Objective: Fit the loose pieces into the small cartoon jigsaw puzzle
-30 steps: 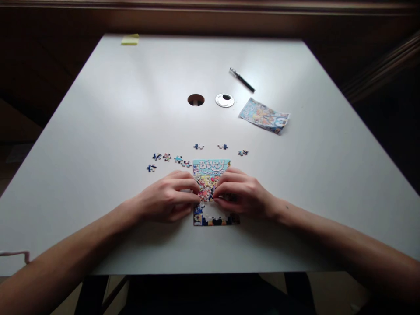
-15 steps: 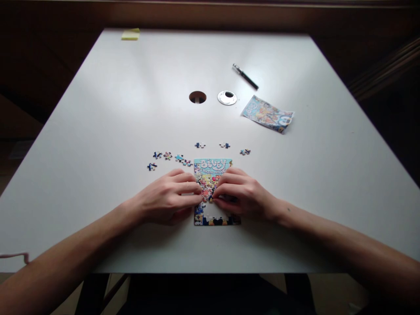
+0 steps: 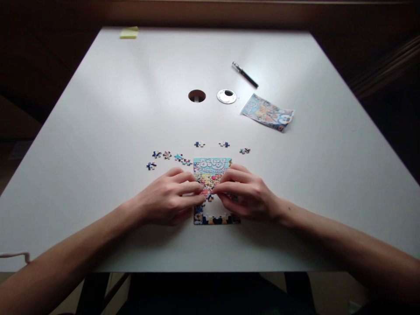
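A small, partly assembled jigsaw puzzle point(image 3: 215, 165) with a colourful cartoon picture lies flat near the table's front. Its lower middle shows bare white inside a frame of fitted parts. My left hand point(image 3: 172, 194) rests over the left edge, fingers stretched out and fingertips on the puzzle. From the other side, my right hand point(image 3: 247, 192) touches the middle with its index fingertip, the thumb slightly apart below. Between the hands, a dark and yellow puzzle piece point(image 3: 210, 198) sits at the upper border of the bare area. The palms cover parts of both side edges.
Loose puzzle pieces point(image 3: 156, 154) lie left of and above the puzzle, among them a blue and white piece point(image 3: 199, 144). Farther back are a creased picture sheet point(image 3: 267, 113), a black pen point(image 3: 245, 75), a round metal cover point(image 3: 226, 96), a cable hole point(image 3: 197, 96) and yellow sticky notes point(image 3: 129, 33).
My right index fingertip has shifted slightly up, and the thumb has come away from the dark and yellow piece, which shows more clearly. My left hand stays nearly in place.
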`<action>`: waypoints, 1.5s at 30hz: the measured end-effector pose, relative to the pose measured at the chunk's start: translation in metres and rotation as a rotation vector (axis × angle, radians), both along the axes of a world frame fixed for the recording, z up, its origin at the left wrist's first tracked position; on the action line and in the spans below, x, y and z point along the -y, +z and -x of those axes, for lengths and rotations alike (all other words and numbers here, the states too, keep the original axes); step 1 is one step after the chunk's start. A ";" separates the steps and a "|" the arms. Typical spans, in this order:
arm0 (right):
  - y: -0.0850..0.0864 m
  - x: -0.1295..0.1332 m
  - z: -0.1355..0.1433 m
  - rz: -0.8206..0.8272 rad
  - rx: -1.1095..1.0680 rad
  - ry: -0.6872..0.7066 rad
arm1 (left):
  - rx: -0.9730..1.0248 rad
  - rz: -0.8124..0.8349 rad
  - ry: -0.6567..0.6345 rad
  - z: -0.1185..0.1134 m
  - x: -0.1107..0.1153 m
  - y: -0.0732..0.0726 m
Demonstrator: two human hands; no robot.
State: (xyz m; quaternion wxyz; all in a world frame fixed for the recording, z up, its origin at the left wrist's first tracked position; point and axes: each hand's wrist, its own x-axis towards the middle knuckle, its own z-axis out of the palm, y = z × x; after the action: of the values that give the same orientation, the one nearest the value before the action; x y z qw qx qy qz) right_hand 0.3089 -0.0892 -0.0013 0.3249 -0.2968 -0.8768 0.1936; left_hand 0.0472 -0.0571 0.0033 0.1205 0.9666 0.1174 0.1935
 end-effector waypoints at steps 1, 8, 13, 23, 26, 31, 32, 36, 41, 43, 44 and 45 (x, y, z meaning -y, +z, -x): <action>0.000 0.001 -0.001 -0.019 -0.012 -0.001 | -0.002 -0.006 -0.001 0.000 0.000 0.000; 0.004 0.003 0.000 -0.158 0.263 0.046 | -0.010 -0.034 -0.002 -0.001 0.000 -0.002; 0.003 -0.016 -0.012 -0.027 -0.045 -0.059 | 0.008 0.025 0.007 -0.003 0.000 0.003; -0.011 -0.050 -0.055 0.439 -0.649 -0.640 | 0.433 0.117 0.775 0.043 -0.048 0.006; -0.013 -0.049 -0.054 0.469 -0.706 -0.598 | 0.248 0.065 0.763 0.051 -0.059 0.008; -0.016 -0.051 -0.057 0.466 -0.729 -0.570 | 0.027 0.010 0.662 0.062 -0.065 0.010; -0.016 -0.051 -0.058 0.465 -0.724 -0.568 | 0.016 0.003 0.661 0.064 -0.065 0.010; -0.018 -0.051 -0.059 0.469 -0.695 -0.570 | -0.026 0.014 0.640 0.070 -0.066 0.010; -0.017 -0.050 -0.057 0.473 -0.702 -0.573 | -0.070 0.063 0.610 0.066 -0.064 0.011; -0.016 -0.050 -0.057 0.470 -0.702 -0.572 | -0.072 0.104 0.604 0.064 -0.063 0.012; -0.016 -0.050 -0.057 0.471 -0.700 -0.571 | -0.062 0.136 0.610 0.063 -0.062 0.012; -0.015 -0.050 -0.056 0.473 -0.695 -0.572 | -0.041 0.176 0.624 0.063 -0.062 0.013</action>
State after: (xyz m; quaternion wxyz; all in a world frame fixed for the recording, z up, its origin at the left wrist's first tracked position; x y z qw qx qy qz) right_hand 0.3654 -0.0391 -0.0168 0.5615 -0.5084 -0.5325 0.3776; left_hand -0.0159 0.0045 0.0159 0.1362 0.8734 0.4270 0.1906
